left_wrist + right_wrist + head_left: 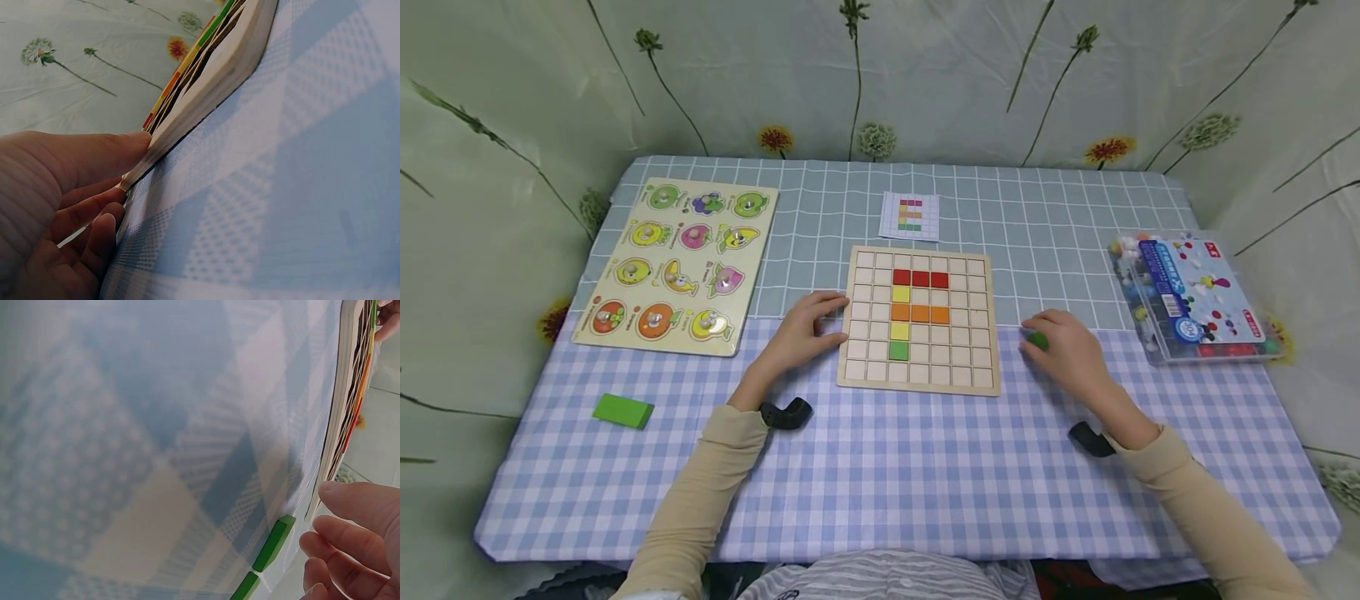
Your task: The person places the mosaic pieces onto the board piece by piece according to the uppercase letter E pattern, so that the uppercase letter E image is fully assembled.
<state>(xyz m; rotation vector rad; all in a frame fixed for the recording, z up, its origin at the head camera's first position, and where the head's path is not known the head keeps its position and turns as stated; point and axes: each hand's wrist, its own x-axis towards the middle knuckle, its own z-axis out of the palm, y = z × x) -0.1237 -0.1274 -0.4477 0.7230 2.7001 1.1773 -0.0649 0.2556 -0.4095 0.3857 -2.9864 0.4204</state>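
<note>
A wooden grid board (920, 377) lies on the table with red tiles (921, 279), yellow tiles (900, 294), orange tiles (920, 314) and one green tile (898, 350) in its squares. Against its left edge rest the thumb and fingertips of my left hand (801, 333), the thumb (125, 150) touching the rim in the left wrist view. To the right of the board, my right hand (1067, 354) hovers with spread, bent fingers over loose green tiles (1037, 341). Two of these tiles (274, 544) lie on the cloth in the right wrist view, apart from the fingers.
A pattern card (909, 217) lies behind the board. At left are a fruit knob puzzle (677, 258) and a green rectangular block (622, 411). A clear plastic box (1195, 300) with a printed label stands at right. A floral curtain (970, 83) hangs behind the table.
</note>
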